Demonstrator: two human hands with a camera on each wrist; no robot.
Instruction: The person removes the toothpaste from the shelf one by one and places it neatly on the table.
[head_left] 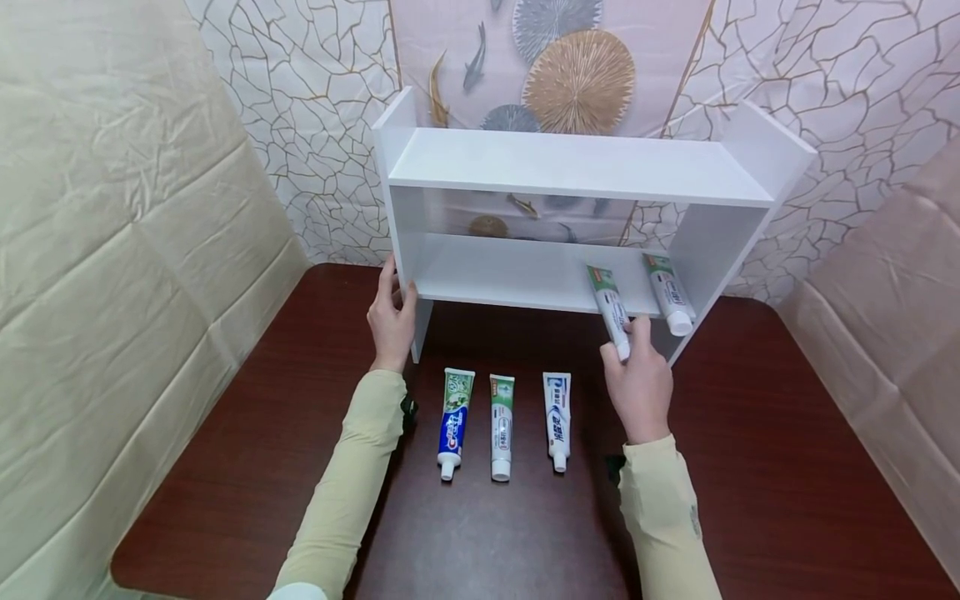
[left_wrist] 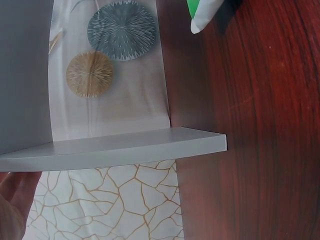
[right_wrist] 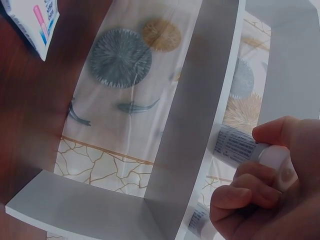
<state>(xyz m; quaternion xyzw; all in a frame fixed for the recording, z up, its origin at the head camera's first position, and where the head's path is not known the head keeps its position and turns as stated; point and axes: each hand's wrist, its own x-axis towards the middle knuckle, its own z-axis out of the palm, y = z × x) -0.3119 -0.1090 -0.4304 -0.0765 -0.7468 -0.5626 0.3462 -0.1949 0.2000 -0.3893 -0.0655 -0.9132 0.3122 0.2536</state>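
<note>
My right hand (head_left: 640, 383) pinches a green-and-white toothpaste tube (head_left: 609, 304) by its cap end, between thumb and fingers. The tube's far end lies over the lower board of a white shelf (head_left: 577, 171); its cap end sticks out past the front edge. To its right, another green-and-white tube (head_left: 667, 287) rests on that board, cap outward. My left hand (head_left: 392, 321) holds the shelf's left side panel, thumb at the front edge and fingers along the outer face. In the left wrist view, only part of the left hand (left_wrist: 15, 205) shows.
On the dark wooden table (head_left: 780, 433), in front of the shelf, lie a blue-and-green toothpaste tube (head_left: 453, 421), a green-and-white tube (head_left: 502, 429) and a white-and-blue tube (head_left: 557, 421), caps toward me. Patterned cloth (head_left: 322, 125) hangs behind the shelf.
</note>
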